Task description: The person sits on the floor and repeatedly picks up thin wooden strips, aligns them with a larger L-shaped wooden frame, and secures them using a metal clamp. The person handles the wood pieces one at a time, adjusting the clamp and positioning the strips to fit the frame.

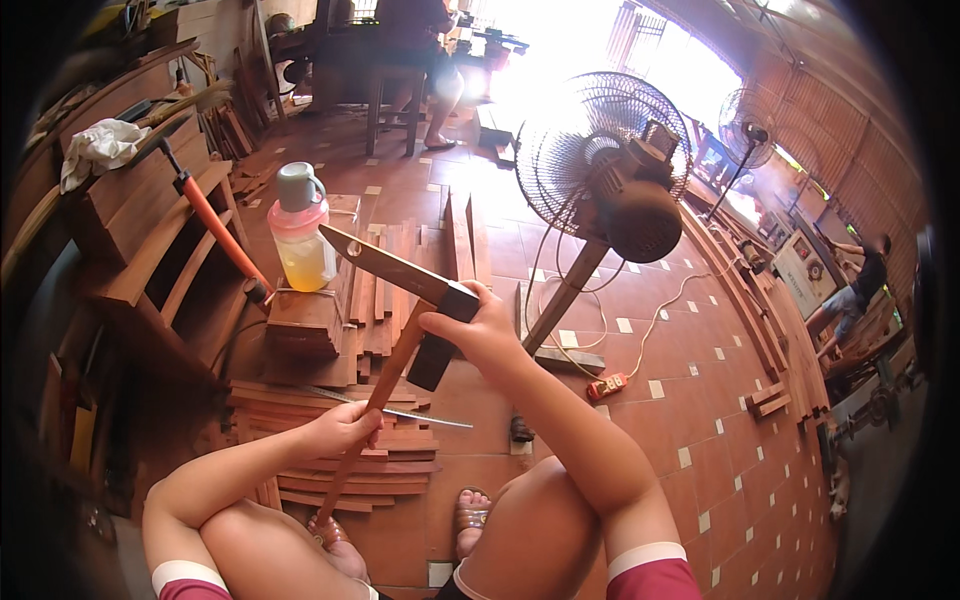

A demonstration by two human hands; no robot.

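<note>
My right hand (484, 328) grips a try square, with fingers around its black stock (432, 360) and the dark blade (385, 264) reaching to the upper left. The square lies against the upper end of a slim reddish-brown wooden strip (396, 362). Lower on that strip, my left hand (345, 428) is closed around it, thumb and fingers pinching its sides. The strip slants down toward my left foot. Beneath my left hand, a thin grey ruler-like strip (430, 416) rests across a stack of wooden slats (400, 470).
A jug (303, 250) of yellow liquid stands on wood blocks (305, 325). Ahead right is a pedestal fan (610, 165), its cord running to a red power strip (607, 386). Wooden furniture (150, 240) and an orange-handled tool (215, 220) are at left. Two people work farther off.
</note>
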